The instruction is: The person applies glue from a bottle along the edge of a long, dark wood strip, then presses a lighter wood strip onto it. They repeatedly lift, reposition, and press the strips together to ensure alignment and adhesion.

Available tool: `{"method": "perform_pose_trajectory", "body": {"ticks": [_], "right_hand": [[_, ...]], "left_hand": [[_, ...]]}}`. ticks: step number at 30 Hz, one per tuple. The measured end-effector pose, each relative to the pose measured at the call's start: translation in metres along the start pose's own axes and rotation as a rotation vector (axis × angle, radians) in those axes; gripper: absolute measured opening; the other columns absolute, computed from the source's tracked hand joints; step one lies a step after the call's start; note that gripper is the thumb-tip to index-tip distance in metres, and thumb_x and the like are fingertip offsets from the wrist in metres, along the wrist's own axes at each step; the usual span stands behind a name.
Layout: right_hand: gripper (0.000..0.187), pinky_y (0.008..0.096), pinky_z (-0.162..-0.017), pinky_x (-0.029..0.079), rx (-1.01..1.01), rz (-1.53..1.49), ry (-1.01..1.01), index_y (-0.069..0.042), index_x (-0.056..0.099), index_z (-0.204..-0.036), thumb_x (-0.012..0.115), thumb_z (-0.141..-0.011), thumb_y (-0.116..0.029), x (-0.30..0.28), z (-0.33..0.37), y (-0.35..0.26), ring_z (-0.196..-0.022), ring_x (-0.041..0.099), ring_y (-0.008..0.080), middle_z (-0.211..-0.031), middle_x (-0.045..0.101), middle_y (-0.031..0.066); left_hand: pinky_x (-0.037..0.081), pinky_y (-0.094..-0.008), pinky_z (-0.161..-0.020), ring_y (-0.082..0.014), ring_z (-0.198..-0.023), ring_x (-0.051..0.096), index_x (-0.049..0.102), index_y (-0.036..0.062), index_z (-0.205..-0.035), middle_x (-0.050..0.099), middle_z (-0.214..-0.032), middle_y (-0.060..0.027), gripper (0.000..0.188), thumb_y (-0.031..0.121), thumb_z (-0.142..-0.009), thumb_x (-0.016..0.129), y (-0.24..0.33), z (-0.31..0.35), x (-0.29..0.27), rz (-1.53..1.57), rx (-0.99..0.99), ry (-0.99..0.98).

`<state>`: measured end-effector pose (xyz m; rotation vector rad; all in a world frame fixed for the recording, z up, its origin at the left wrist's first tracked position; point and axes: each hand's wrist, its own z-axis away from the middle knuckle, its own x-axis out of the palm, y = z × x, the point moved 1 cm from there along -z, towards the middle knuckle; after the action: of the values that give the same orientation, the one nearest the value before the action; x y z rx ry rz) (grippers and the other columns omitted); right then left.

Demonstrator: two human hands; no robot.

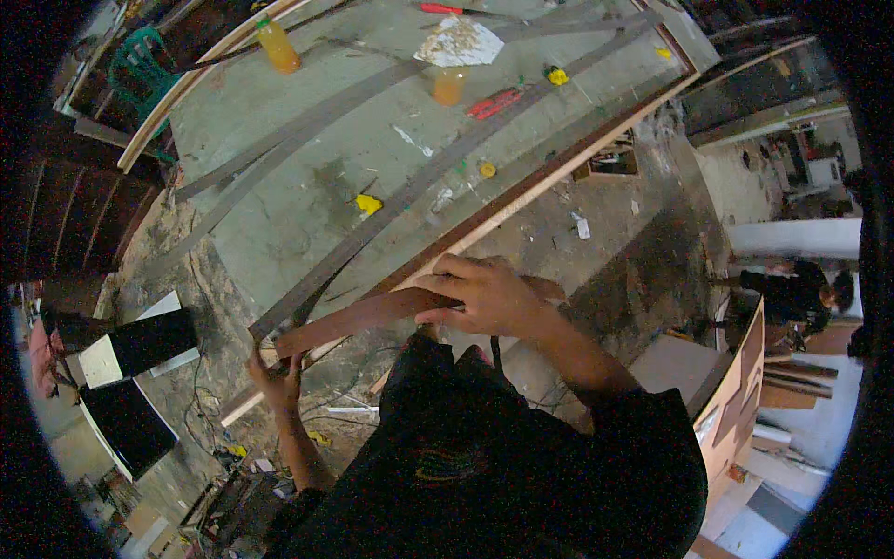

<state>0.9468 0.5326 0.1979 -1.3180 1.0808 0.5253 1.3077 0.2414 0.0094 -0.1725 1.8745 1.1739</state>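
A flat brown strip, like edge banding, runs between my two hands along the near edge of a large greenish panel. My right hand is closed round the strip's right part, thumb below and fingers above. At the strip's left end, my left hand has thumb and fingers pinched on it, beside the panel's near-left corner. A long dark grey strip lies across the panel and reaches that same corner. The wooden edge of the panel passes just beyond my right hand.
On the panel are a bottle of orange liquid, red-handled pliers, a yellow lump and a round yellow cap. A green chair stands far left. Another person is at the right. Black-and-white boards lie left.
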Motion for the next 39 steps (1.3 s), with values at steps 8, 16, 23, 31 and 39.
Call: {"method": "perform_pose_trajectory", "body": {"ticks": [8,16,23,31,39], "right_hand": [[0.043,0.0353,-0.066,0.057,-0.107,-0.08,0.21,-0.014,0.073,-0.114,0.075,-0.086,-0.046,0.005,-0.011,0.007,-0.081,0.069,0.0226,-0.099,0.065,0.003],[0.044,0.0376,-0.069,0.057,-0.151,-0.209,0.064,-0.013,0.071,-0.118,0.074,-0.087,-0.044,0.03,-0.021,-0.003,-0.08,0.067,0.0256,-0.098,0.064,0.0076],[0.037,0.0385,-0.075,0.056,-0.055,-0.135,0.072,-0.015,0.074,-0.118,0.074,-0.089,-0.039,-0.008,-0.021,0.038,-0.087,0.067,0.0281,-0.1,0.065,0.0092],[0.032,0.0426,-0.08,0.055,0.138,-0.018,-0.003,-0.012,0.074,-0.112,0.064,-0.096,-0.039,-0.049,0.017,0.106,-0.089,0.067,0.0323,-0.1,0.066,0.0094],[0.039,0.0485,-0.087,0.054,0.275,-0.095,-0.021,-0.011,0.073,-0.109,0.054,-0.101,-0.044,-0.096,0.058,0.195,-0.1,0.067,0.0359,-0.102,0.067,0.0142]], "left_hand": [[0.054,-0.0388,-0.083,-0.0195,-0.094,0.062,0.064,-0.0041,-0.11,0.064,-0.102,-0.0141,0.023,0.014,-0.096,0.066,-0.047,-0.021,0.035,0.539,-0.393,0.18],[0.06,-0.0422,-0.082,-0.0184,-0.075,0.059,0.068,-0.0057,-0.098,0.063,-0.091,-0.0103,0.016,-0.01,-0.083,0.069,-0.067,-0.061,-0.124,0.183,0.046,0.372],[0.053,-0.0323,-0.067,-0.0254,-0.076,0.067,0.069,0.0025,-0.104,0.069,-0.098,-0.0132,0.026,-0.002,-0.079,0.075,-0.044,-0.089,-0.18,-0.273,0.231,0.118],[0.054,-0.0323,-0.073,-0.0158,-0.078,0.065,0.07,-0.0041,-0.106,0.072,-0.096,-0.0091,0.03,0.007,-0.081,0.081,0.001,-0.125,-0.102,0.035,-0.029,-0.298],[0.053,-0.0327,-0.064,-0.0148,-0.067,0.065,0.076,-0.002,-0.102,0.069,-0.071,-0.007,0.042,0.035,-0.083,0.08,0.112,-0.177,-0.059,-0.226,0.188,-0.823]]}}
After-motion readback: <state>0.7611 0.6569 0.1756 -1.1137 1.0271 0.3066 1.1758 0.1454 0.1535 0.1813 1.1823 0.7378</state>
